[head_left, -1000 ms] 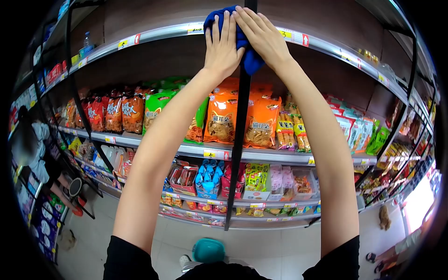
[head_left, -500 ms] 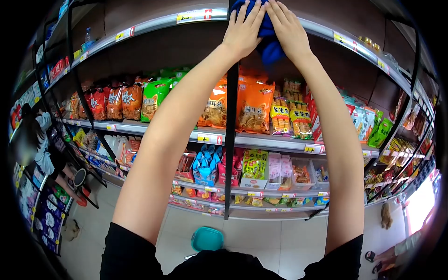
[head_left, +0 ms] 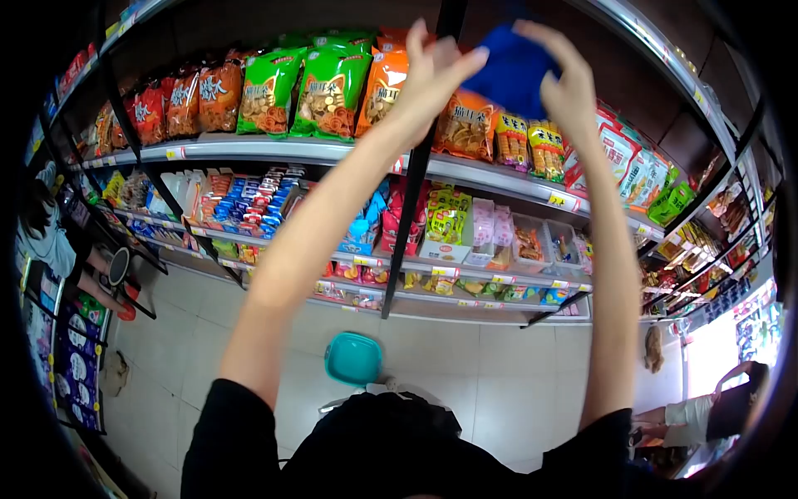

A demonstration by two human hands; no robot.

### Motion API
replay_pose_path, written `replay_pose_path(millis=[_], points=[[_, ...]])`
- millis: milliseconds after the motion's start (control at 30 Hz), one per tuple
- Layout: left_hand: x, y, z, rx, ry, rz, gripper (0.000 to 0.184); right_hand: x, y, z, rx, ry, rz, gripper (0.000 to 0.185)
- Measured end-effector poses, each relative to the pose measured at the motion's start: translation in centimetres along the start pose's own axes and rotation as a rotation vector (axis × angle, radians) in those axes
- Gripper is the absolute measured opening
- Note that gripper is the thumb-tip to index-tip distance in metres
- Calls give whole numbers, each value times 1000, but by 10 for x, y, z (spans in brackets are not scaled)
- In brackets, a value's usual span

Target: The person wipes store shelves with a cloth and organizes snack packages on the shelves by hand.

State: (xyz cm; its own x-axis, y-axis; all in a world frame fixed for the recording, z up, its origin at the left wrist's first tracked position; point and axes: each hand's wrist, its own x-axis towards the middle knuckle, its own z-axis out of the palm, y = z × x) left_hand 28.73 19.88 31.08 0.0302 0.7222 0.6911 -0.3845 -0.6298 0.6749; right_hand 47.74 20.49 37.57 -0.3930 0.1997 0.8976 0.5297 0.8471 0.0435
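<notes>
At one o'clock, the cloth (head_left: 514,73) lies between the separated hands, the right hand (head_left: 572,87) pinching it, likely to spread it, the blurred left hand's (head_left: 434,76) grip unclear.

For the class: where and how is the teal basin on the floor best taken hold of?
Probably by the left and right rims of the teal basin, coming from above: it stands open side up, edges exposed. The right hand has the blue cloth, which would likely need setting down first.
</notes>
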Motion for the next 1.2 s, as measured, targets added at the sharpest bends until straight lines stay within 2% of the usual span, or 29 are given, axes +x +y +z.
replay_pose_path(millis=[33,67,100,133,167,233,267,333,367,433,467,500,567,600,633,700,733,767,833,867,933,967,1033,1067,1167,1200], points=[[-35,-5,-12,-234,-82,-365,96,-31,-36,9,162,-55,97,47],[-74,-33,-24,-265,-41,-547,87,-69,-53,21,158,-132,183,47],[-159,-67,-42,-200,-204,-599,72,-146,-89,47,270,-261,424,47],[-200,-79,-54,-151,-290,-729,60,-183,-96,61,340,-305,404,48],[-228,-71,-64,-30,-315,-1010,59,-213,-116,70,474,-352,614,47],[-278,-86,-84,-44,-244,-1081,56,-268,-132,84,557,-561,706,61],[-292,-81,-87,-45,-244,-1097,56,-289,-144,89,563,-562,721,61],[-304,-70,-86,60,-71,-871,50,-313,-169,95,795,-525,839,78],[-305,-64,-88,53,-71,-874,50,-319,-176,93,791,-529,844,78],[-297,-44,-87,398,-363,-627,49,-322,-191,89,1201,-514,977,92],[-291,-36,-86,566,-456,-576,47,-319,-196,85,1296,-467,1020,93],[-283,-22,-80,573,-461,-581,47,-321,-198,90,1303,-459,1022,93],[-270,2,-64,915,-524,-487,42,-324,-198,101,1307,-449,1193,91],[-269,2,-63,921,-460,-364,38,-316,-201,103,1246,-465,1262,80],[-270,5,-65,927,-456,-367,38,-309,-204,100,1254,-468,1259,80],[-268,17,-68,892,-435,-441,38,-294,-207,96,1163,-320,1348,66],[-269,21,-71,879,-435,-451,31,-294,-210,96,1140,-262,1286,57],[-270,26,-73,882,-431,-452,31,-289,-211,93,1143,-265,1284,57],[-274,35,-76,862,-446,-542,36,-274,-216,83,1073,-488,1251,48],[-279,32,-81,861,-440,-545,36,-273,-219,84,1074,-495,1252,48],[-291,16,-98,387,-267,-542,49,-266,-224,90,925,-416,1072,38],[-296,12,-108,389,-259,-539,49,-259,-229,91,928,-423,1066,38],[-313,4,-130,82,-225,-807,63,-245,-247,89,687,-350,970,35],[-331,-8,-144,12,-287,-1015,67,-244,-253,90,689,-362,973,35],[-358,-8,-131,-45,-157,-924,58,-244,-260,91,598,-368,891,37],[-366,-14,-130,51,-75,-846,53,-247,-259,89,590,-440,919,37]])
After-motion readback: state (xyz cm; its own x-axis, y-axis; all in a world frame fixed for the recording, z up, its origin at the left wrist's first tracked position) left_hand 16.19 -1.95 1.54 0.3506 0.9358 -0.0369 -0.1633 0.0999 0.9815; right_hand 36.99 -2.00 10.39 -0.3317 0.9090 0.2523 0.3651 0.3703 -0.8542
